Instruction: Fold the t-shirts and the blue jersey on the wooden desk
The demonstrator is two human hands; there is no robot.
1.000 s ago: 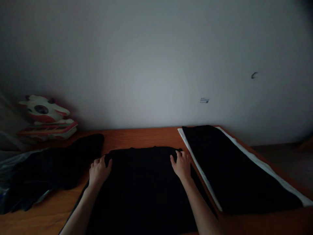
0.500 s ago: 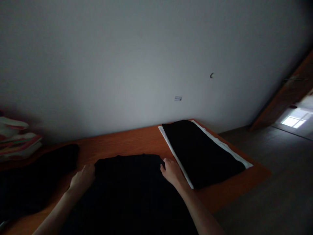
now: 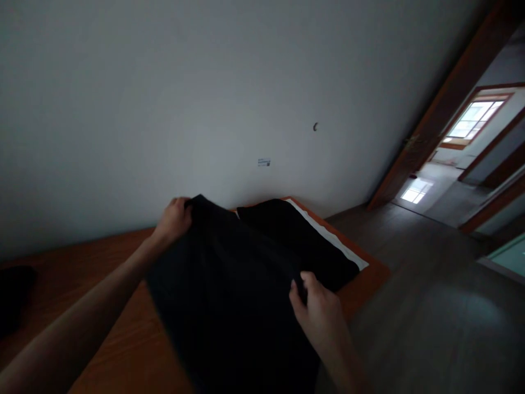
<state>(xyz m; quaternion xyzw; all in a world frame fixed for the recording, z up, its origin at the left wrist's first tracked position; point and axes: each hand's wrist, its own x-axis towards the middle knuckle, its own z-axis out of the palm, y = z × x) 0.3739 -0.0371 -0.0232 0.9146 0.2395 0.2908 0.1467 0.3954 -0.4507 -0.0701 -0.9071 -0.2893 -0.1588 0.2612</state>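
Observation:
Both of my hands grip a large black garment (image 3: pixel 229 295) by its upper edge, and it hangs down in front of me. My left hand (image 3: pixel 174 221) is closed on the far left corner, raised above the wooden table (image 3: pixel 123 339). Lower and nearer, my right hand (image 3: pixel 315 298) pinches the right corner. Behind the garment, a folded black cloth (image 3: pixel 303 241) lies on a white cloth (image 3: pixel 328 235) at the table's right end. The held garment hides part of both. Its exact kind is too dark to make out.
Another dark cloth (image 3: pixel 16 295) lies at the table's left. A pale wall (image 3: pixel 164 109) with a small label (image 3: pixel 264 162) and a hook (image 3: pixel 315 126) rises behind the table. To the right are the floor (image 3: pixel 426 306) and an open wooden door (image 3: pixel 414 137).
My hands have lifted the black garment off the table and swung it rightward toward the folded cloth. My left hand rose higher, my right came nearer. The view turned right.

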